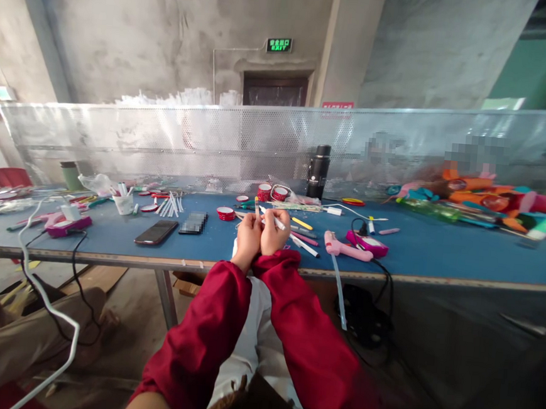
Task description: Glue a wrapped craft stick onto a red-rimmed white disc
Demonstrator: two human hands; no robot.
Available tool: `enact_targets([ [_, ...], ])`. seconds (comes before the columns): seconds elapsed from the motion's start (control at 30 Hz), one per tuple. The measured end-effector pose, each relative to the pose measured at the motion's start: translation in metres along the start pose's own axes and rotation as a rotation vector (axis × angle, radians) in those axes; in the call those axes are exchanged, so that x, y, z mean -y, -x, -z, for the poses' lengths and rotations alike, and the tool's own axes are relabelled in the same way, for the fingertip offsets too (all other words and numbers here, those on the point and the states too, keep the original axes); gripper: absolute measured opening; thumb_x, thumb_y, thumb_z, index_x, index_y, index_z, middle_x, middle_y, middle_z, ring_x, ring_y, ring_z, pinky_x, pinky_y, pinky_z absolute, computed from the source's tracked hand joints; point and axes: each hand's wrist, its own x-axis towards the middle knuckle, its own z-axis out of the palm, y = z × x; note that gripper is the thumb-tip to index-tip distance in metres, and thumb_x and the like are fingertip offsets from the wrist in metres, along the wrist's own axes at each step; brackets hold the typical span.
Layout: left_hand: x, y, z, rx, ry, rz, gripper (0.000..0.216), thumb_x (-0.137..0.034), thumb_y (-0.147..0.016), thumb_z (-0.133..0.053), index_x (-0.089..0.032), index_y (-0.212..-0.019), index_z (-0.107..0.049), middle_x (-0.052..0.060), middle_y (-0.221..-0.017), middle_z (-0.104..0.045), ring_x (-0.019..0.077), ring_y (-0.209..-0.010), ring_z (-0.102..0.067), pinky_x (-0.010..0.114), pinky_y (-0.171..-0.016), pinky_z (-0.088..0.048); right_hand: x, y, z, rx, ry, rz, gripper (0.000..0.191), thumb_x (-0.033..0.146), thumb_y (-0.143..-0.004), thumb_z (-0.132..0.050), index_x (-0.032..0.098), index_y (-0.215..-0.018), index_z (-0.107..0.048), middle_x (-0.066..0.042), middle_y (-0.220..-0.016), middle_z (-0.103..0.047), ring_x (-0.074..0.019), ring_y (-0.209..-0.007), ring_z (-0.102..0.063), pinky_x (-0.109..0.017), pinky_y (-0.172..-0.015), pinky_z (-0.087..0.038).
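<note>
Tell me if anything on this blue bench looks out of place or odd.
Mostly ordinary work clutter. The pink glue gun lies on its side near the front edge of the blue table, with a clear stick hanging off below the edge. White sticks lie scattered loose. Both hands, left hand and right hand, hold thin sticks together.

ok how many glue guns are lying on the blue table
2. One pink glue gun lies right of the hands, beside a magenta box. Another glue gun lies far left. Clutter may hide more.
</note>
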Motion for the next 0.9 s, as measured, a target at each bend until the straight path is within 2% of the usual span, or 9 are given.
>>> enact_targets([
  [0.2, 0.0003, 0.0002, -0.0005, 0.007, 0.005, -0.002, 0.015, -0.024, -0.098, -0.056, -0.021, -0.084, -0.061, 0.002, -0.085, -0.068, 0.0159, -0.076, -0.059, 0.026, -0.075, -0.047, -0.0004, 0.0005, 0.0001, 0.051, -0.014, 0.006, 0.022, 0.044, -0.089, -0.063, 0.024, -0.082, -0.059, 0.001, -0.075, -0.065, -0.0175, -0.069, -0.060, -0.031, -0.069, -0.049],
  [0.4, 0.0019, -0.0010, -0.0002, 0.004, -0.005, 0.000, 0.013, -0.022, -0.097, -0.056, -0.021, -0.084, -0.061, 0.002, -0.083, -0.066, 0.0158, -0.076, -0.058, 0.026, -0.072, -0.046, 0.0016, 0.0006, 0.0005, 0.013, -0.020, -0.007, 0.022, 0.044, -0.090, -0.063, 0.024, -0.083, -0.058, 0.001, -0.076, -0.065, -0.0175, -0.069, -0.060, -0.031, -0.068, -0.050],
  [0.6, 0.0016, -0.0008, -0.0005, 0.000, -0.001, -0.009, 0.015, -0.022, -0.097, -0.056, -0.021, -0.083, -0.060, 0.001, -0.083, -0.066, 0.0157, -0.076, -0.057, 0.026, -0.072, -0.045, 0.0013, 0.0008, 0.0005, 0.049, -0.025, -0.010, 0.023, 0.045, -0.089, -0.063, 0.024, -0.083, -0.059, 0.001, -0.074, -0.065, -0.0178, -0.069, -0.061, -0.031, -0.068, -0.050],
  [0.77, 0.0026, -0.0016, -0.0006, -0.003, 0.000, -0.014, 0.013, -0.022, -0.097, -0.057, -0.021, -0.085, -0.061, 0.002, -0.083, -0.066, 0.0159, -0.076, -0.057, 0.026, -0.071, -0.044, 0.0024, 0.0009, 0.0003, 0.000, -0.015, -0.014, 0.023, 0.046, -0.089, -0.063, 0.024, -0.082, -0.059, 0.002, -0.073, -0.066, -0.0178, -0.067, -0.061, -0.032, -0.068, -0.050],
  [0.9, 0.0046, -0.0023, -0.0010, -0.001, 0.003, -0.020, 0.015, -0.022, -0.097, -0.056, -0.021, -0.083, -0.060, 0.002, -0.082, -0.065, 0.0158, -0.075, -0.056, 0.026, -0.072, -0.045, 0.0022, 0.0017, -0.0001, 0.023, -0.025, -0.021, 0.022, 0.045, -0.088, -0.063, 0.024, -0.081, -0.060, 0.002, -0.072, -0.066, -0.0177, -0.067, -0.061, -0.031, -0.067, -0.050],
])
